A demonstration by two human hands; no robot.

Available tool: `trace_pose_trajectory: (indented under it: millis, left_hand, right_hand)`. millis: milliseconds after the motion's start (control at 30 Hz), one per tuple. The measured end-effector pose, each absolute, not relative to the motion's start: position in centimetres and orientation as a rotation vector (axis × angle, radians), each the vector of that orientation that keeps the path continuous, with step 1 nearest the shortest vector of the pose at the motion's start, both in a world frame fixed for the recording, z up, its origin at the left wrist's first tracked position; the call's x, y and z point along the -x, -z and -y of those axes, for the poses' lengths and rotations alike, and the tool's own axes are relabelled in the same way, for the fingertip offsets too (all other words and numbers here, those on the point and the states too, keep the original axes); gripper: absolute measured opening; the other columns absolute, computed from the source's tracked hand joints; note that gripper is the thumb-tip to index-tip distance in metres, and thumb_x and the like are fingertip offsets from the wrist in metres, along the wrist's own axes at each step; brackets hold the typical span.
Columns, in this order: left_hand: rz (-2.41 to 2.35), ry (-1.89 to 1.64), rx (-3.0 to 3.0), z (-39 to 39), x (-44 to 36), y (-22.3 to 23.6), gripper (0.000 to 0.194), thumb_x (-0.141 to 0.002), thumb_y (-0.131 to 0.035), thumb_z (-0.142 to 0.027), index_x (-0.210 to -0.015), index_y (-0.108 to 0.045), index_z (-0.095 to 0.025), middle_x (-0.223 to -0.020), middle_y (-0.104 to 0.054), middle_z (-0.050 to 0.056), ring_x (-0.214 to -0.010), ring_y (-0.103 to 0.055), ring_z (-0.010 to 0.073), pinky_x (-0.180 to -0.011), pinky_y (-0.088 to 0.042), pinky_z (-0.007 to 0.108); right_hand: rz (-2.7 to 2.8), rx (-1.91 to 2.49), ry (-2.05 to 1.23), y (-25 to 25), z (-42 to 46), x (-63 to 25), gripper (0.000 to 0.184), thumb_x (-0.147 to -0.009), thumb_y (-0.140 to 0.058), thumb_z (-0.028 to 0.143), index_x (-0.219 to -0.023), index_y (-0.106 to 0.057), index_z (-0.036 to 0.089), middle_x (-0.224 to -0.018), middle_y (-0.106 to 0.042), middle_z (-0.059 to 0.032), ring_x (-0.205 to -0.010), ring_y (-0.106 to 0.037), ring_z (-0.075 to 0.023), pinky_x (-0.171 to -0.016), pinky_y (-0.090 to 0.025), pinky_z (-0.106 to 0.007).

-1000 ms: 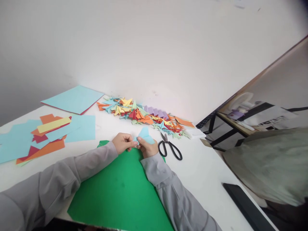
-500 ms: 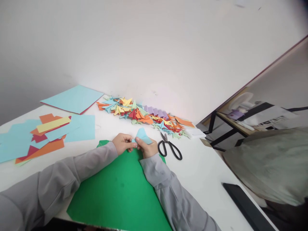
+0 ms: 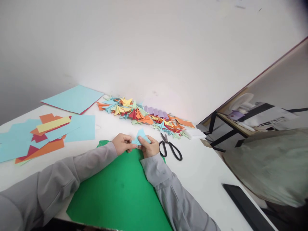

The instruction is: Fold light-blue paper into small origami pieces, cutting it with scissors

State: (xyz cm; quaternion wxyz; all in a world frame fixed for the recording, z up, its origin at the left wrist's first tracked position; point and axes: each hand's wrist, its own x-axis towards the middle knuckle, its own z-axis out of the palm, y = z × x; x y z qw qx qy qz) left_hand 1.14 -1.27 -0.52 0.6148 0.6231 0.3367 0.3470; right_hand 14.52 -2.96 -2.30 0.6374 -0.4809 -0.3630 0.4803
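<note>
A small folded light-blue paper (image 3: 141, 133) is held between both hands, over the far end of a green sheet (image 3: 120, 189). My left hand (image 3: 123, 144) pinches its left corner between thumb and fingers. On the other side my right hand (image 3: 149, 147) grips it, the thumb lying across the paper. The fingers hide its lower part. Black-handled scissors (image 3: 170, 146) lie on the white table just right of my right hand, blades slightly apart.
Along the wall runs a heap of folded colored paper pieces (image 3: 134, 112). Paper scraps (image 3: 48, 138) lie at left, below a stack of blue sheets (image 3: 74, 98). A black flat object (image 3: 246, 205) lies at the right edge; a shelf (image 3: 235, 123) stands beyond.
My right thumb and fingers have shifted a little on the blue paper, and more of its left part shows between the hands. The other things stay in place.
</note>
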Motion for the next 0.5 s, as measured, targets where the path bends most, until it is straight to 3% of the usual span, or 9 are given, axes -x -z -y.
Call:
trace_pose_trajectory:
  millis: [367, 500]
  left_hand:
    - [-0.772, -0.779, -1.407, 1.18, -1.15, 0.74, 0.025, -0.051, -0.067, -0.027, -0.048, -0.048, -0.012, -0.036, -0.050, -0.004, -0.035, -0.047, 0.0071, -0.040, -0.039, 0.019]
    - [-0.781, -0.774, -1.403, 1.28, -1.15, 0.62, 0.026, -0.049, -0.068, -0.028, -0.048, -0.049, -0.011, -0.035, -0.050, -0.004, -0.035, -0.048, 0.0075, -0.040, -0.039, 0.019]
  right_hand:
    - [0.746, 1.004, -1.210, 1.69, 3.00, -14.64, 0.034, -0.050, -0.070, 0.034, -0.040, -0.043, 0.016, -0.033, -0.043, 0.0071, -0.031, -0.038, -0.0064, -0.031, -0.028, -0.019]
    - [0.706, 0.973, -1.242, 1.75, 2.84, -14.71, 0.031, -0.053, -0.068, 0.037, -0.044, -0.047, 0.016, -0.034, -0.043, 0.0064, -0.031, -0.038, -0.0068, -0.031, -0.030, -0.020]
